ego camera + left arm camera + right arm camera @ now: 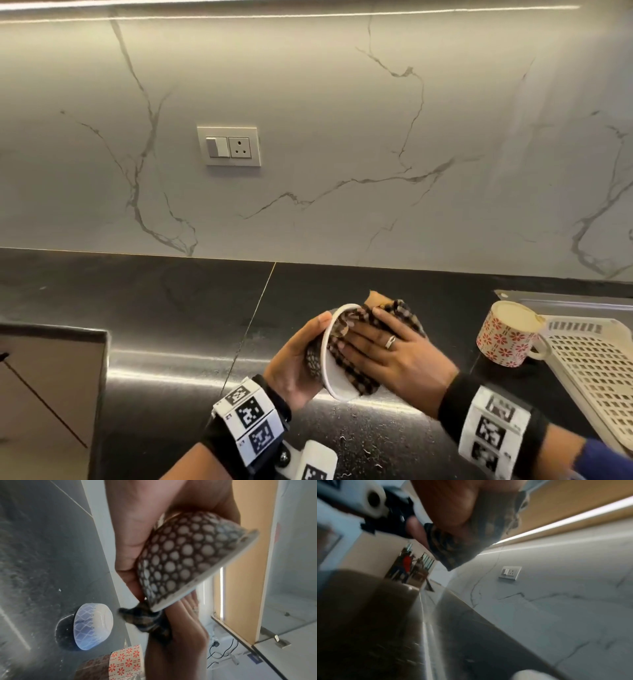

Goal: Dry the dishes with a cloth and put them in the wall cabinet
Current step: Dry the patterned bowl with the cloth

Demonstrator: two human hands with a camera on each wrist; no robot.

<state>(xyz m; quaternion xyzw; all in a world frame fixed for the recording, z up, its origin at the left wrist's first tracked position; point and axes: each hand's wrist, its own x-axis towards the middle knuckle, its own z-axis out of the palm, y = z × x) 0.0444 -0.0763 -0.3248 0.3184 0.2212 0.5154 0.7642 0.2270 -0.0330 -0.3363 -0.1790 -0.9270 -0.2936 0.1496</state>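
My left hand (299, 354) grips a bowl (337, 382) tipped on its side above the black counter, its white inside facing right. The left wrist view shows its dark outside dotted with pale circles (180, 555) resting in my palm. My right hand (373, 342) lies flat, fingers spread and straight, and presses a brown checked cloth (397, 308) into the bowl. The cloth (147, 620) bunches out past the rim; in the blurred right wrist view it (471, 540) sits under my palm. No wall cabinet is in view.
An upturned mug with red flowers (507, 334) stands right of my hands beside a cream perforated drying tray (596, 370) and a steel sink edge (565, 303). A blue patterned bowl (92, 626) lies upside down on the counter. A beige panel (48, 387) sits at the left.
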